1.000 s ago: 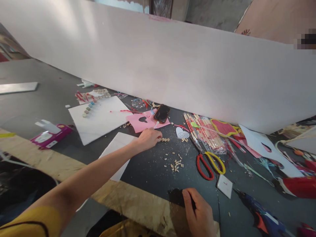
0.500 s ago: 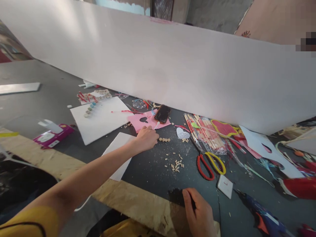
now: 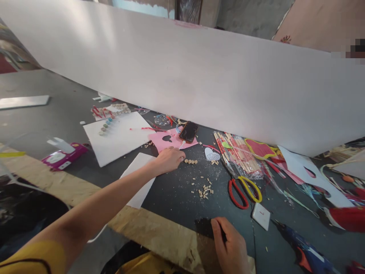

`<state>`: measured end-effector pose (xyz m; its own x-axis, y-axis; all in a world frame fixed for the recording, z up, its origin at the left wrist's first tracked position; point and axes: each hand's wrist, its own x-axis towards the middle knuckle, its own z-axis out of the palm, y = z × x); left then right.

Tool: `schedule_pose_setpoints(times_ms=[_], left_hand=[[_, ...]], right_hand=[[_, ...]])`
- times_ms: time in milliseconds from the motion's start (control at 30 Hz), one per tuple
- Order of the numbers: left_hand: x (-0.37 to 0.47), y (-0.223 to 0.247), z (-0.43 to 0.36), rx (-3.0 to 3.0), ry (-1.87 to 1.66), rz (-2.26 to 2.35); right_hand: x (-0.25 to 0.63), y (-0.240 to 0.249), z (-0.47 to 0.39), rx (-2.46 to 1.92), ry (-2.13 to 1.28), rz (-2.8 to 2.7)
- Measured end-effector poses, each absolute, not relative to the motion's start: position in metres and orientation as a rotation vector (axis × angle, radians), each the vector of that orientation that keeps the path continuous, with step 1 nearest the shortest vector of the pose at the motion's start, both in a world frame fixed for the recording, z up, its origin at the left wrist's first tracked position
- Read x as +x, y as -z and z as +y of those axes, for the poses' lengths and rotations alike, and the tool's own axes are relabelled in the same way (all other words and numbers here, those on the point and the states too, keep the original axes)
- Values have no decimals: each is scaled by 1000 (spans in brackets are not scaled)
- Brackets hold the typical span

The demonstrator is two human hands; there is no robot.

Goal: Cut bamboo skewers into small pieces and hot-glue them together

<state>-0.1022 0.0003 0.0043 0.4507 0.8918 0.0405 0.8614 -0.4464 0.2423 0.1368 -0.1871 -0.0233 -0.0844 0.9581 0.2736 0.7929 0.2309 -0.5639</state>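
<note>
Hiding any grip, left hand (image 3: pixel 169 160), beside wooden pieces (image 3: pixel 191 161), and right hand (image 3: pixel 230 244) are showing curled fingers. Light contact is looking best.

Beyond the left hand (image 3: pixel 169 160), a long white panel (image 3: pixel 182 76) stands across the dark grey bench (image 3: pixel 171 194), brighter streaks of light (image 3: pixel 74 21) lying on it left of that hand. A pale wooden strip (image 3: pixel 154 224) edges the bench nearer than the hand, above grey floor (image 3: pixel 112 241). Past the panel show a grey surface (image 3: pixel 245 17) and, to the hand's right, a pinkish-brown board (image 3: pixel 316 23)
</note>
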Motion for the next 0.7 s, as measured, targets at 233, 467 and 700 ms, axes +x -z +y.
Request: schedule_pose_setpoints(times_ms=[233, 467, 700], left_hand=[[-98, -4, 1, 2491, -276, 1574], [-95, 0, 3, 2498, -274, 1564], [-94, 1, 4, 2473, -260, 1564]], right_hand=[[137, 23, -188, -1589, -350, -1920], [136, 23, -187, -1610, -374, -1928], [138, 25, -187, -1595, -360, -1914]])
